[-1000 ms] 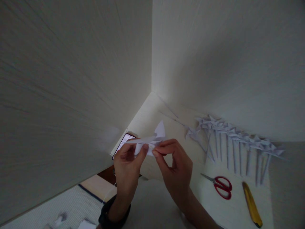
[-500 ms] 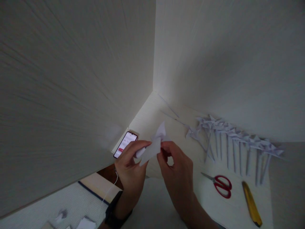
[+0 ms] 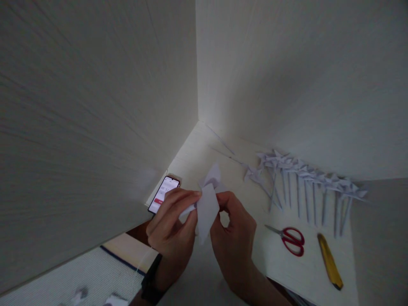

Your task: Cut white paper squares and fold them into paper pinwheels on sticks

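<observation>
Between my hands is a white folded paper flower (image 3: 208, 207) with pointed flaps, one upward and one hanging down. My left hand (image 3: 174, 231), a dark band on its wrist, is closed on the flower's left side. A pale rolled part of the paper shows between its fingers. My right hand (image 3: 235, 240) pinches the flower's right edge with thumb and index finger. To the right lies a row of similar folded paper flowers (image 3: 306, 168) with thin paper stems. One separate paper flower (image 3: 253, 173) rests at the row's left end.
Red-handled scissors (image 3: 292, 241) and a yellow utility knife (image 3: 330, 261) lie on the white surface at right. A lit phone (image 3: 164, 193) stands behind my left hand. Pale panels (image 3: 127, 106) rise at left and back. Thin paper sticks (image 3: 219, 139) lie near the corner.
The paper flower has turned in my hands, so a broad flap now faces me and its tip points downward. My left fingers have shifted over it. The view has moved slightly.
</observation>
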`<state>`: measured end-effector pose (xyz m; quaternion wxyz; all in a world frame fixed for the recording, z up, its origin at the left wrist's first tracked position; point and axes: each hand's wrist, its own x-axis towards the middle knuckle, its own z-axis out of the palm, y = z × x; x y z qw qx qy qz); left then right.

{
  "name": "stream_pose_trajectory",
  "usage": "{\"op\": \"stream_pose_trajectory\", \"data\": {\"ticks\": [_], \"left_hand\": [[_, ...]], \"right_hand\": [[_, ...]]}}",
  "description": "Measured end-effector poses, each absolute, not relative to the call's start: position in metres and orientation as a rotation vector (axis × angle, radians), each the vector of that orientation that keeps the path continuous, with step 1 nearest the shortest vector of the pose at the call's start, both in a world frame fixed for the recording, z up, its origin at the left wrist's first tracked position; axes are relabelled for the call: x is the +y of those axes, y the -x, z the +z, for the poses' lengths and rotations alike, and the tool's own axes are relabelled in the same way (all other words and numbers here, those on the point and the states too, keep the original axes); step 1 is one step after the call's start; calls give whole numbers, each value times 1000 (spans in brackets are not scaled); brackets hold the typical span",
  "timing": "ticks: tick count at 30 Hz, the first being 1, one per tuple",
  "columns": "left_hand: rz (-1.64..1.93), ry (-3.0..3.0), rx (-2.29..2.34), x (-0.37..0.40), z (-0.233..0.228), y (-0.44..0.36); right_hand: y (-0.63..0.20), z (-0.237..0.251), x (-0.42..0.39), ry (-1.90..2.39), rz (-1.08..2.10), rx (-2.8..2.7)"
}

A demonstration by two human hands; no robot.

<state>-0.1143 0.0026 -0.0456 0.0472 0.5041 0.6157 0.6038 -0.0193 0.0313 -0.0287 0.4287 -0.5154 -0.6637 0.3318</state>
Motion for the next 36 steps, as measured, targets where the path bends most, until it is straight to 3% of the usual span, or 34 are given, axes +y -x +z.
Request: {"op": "stream_pose_trajectory", "data": {"ticks": [12, 23, 32, 36], "left_hand": [[1677, -1626, 1858, 2, -29, 111], [1822, -1758, 1759, 4, -33, 115], [1883, -1937, 1696, 6, -29, 113], [1862, -2029, 1600, 5, -28, 118]], "right_hand": [[16, -32, 28, 1291, 741, -1642], [4, -16, 34, 1186, 766, -1663], [3, -11, 20, 1199, 1520, -1150], [3, -3, 19, 1144, 1680, -965]]}}
